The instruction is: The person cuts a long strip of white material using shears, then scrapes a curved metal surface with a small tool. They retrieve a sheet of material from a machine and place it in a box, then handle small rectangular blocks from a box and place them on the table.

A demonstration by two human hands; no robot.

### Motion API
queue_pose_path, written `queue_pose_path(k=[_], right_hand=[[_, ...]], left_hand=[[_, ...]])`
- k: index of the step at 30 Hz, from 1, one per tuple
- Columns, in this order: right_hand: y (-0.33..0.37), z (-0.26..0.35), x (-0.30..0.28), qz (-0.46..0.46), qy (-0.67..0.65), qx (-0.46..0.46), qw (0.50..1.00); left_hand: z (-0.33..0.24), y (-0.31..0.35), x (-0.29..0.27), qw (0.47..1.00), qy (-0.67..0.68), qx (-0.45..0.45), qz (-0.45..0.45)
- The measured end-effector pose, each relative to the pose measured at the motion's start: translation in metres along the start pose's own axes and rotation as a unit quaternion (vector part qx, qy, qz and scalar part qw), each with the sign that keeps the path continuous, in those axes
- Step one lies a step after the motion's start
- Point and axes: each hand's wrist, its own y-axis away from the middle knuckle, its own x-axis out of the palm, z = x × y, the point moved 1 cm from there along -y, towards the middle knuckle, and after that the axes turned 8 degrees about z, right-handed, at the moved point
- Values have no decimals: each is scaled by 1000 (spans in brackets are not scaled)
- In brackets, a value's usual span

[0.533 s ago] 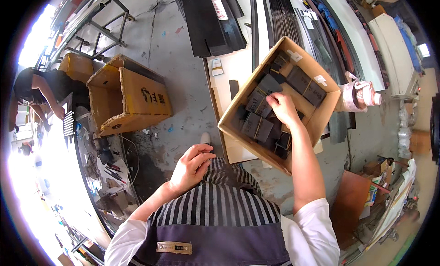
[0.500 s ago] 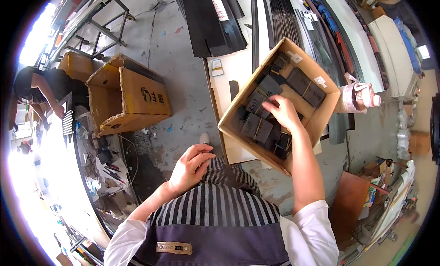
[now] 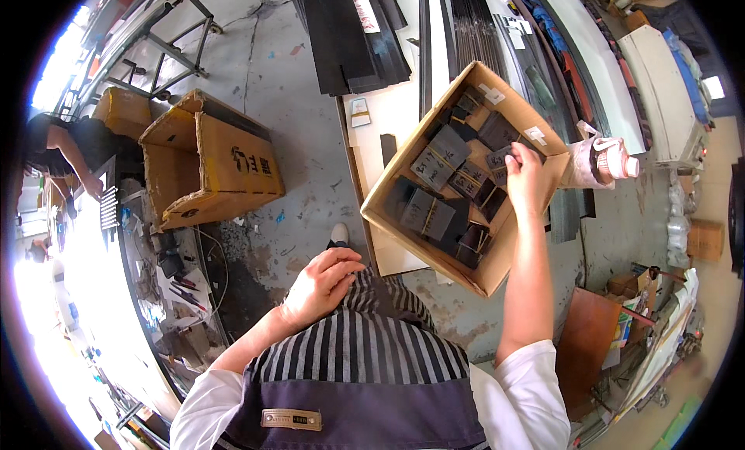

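Right hand (image 3: 524, 174) is inside the open cardboard box (image 3: 497, 268), now at its far-right side; half a second ago it sat nearer the box middle, so it has shifted toward the far-right wall. Fingers (image 3: 518, 157) are curled down onto one of the small dark bundles (image 3: 499, 161). Looks like a pinch on it, but the hand covers the contact and I can't tell if it's actually gripped or just touched.

Left hand (image 3: 320, 283) is loosely curled against the striped apron (image 3: 365, 349) at the waist, holding nothing that shows, same place as before.

The box is full of dark flat bundles (image 3: 434, 167), stacked loosely at mixed angles, some banded. None has visibly left the box between frames, so my read is that the hand is still picking through the contents rather than lifting anything out.

The box rests on a pale board (image 3: 388, 124) on the concrete floor (image 3: 303, 163). Long black strips (image 3: 349, 31) lie beyond it. A pink-capped bottle (image 3: 605, 161) stands just right of the box. A second, tattered cardboard box (image 3: 213, 167) sits well to the left, open. Another person (image 3: 66, 151) works at far left.
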Motion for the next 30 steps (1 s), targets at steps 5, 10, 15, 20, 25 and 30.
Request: queue_pose_path(k=[5, 10, 15, 20, 25, 30], right_hand=[[-7, 20, 37, 94, -52, -26, 994], [-17, 18, 62, 139, -9, -27, 990], [-22, 14, 66, 168, -64, 4, 984], [-19, 32, 54, 169, -123, 29, 978], [-13, 48, 47, 187, -185, 52, 963], [-8, 38, 44, 96, -240, 32, 966]], left_hand=[[1, 1, 3, 1000, 0, 3, 5], [2, 7, 5, 1000, 3, -7, 7], [2, 9, 5, 1000, -7, -2, -4], [3, 9, 6, 1000, -1, -3, -5], [1, 6, 6, 1000, -6, 6, 2], [1, 3, 7, 1000, -11, 18, 17]])
